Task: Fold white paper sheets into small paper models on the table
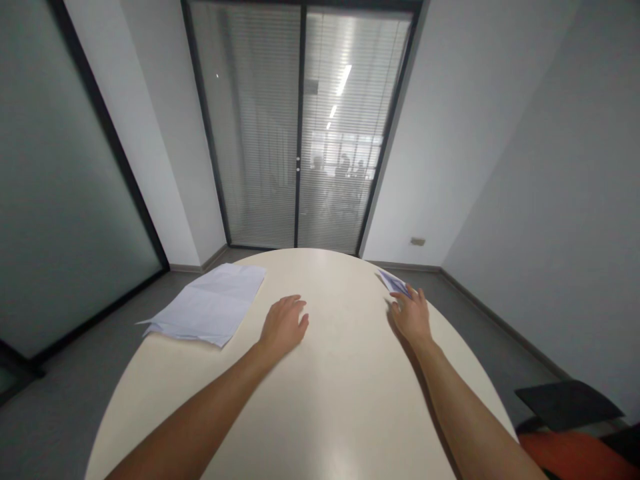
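Note:
My left hand (284, 324) rests palm down near the middle of the round, cream-coloured table (320, 387). Its fingers are stretched forward, the thumb stands apart, and nothing is in it. To its left lies a stack of white paper sheets (213, 303), slightly creased, with corners poking over the table's edge. My right hand (413, 315) reaches to the far right rim, fingers apart over a small folded piece of paper (391, 281). The fingers cover that paper's near end, so its full shape is hidden. Whether they press on it is hard to see.
Beyond the table stands a glass partition (260, 133) with blinds and dark frames. A white wall (450, 153) with a socket (418, 241) runs along the right. An orange and black chair (575, 453) is close to the table at lower right. Frosted glass (65, 200) is at left.

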Demonstrator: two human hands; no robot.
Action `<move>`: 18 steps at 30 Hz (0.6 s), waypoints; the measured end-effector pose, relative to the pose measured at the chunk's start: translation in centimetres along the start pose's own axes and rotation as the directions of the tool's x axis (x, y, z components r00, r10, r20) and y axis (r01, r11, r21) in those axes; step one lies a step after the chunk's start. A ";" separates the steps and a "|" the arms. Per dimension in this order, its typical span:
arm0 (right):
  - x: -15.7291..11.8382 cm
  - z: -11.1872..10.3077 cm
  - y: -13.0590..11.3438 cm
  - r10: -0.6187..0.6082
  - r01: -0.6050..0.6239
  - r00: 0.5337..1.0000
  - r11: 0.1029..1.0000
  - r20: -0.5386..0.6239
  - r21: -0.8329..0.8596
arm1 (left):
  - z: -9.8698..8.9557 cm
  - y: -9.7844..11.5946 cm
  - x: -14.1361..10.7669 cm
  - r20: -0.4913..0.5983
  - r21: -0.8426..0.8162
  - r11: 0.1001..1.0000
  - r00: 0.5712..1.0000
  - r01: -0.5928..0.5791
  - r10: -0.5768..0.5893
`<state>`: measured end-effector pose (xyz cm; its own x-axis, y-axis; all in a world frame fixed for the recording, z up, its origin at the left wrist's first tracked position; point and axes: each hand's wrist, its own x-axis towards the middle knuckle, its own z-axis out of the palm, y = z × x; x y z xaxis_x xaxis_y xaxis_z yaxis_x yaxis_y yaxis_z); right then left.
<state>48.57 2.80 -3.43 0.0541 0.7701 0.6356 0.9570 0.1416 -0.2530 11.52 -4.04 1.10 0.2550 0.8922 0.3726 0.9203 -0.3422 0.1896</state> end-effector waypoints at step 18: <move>-1.3 0.4 -6.1 -0.223 0.129 0.915 0.952 0.337 0.279 | -2.1 -10.6 1.7 0.185 0.306 0.824 0.819 0.477 -0.543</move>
<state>42.60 1.16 -3.00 -0.2598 0.8825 0.3921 0.8383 0.4077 -0.3621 1.57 0.49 1.63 -0.2358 0.9712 0.0345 0.9707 0.2337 0.0560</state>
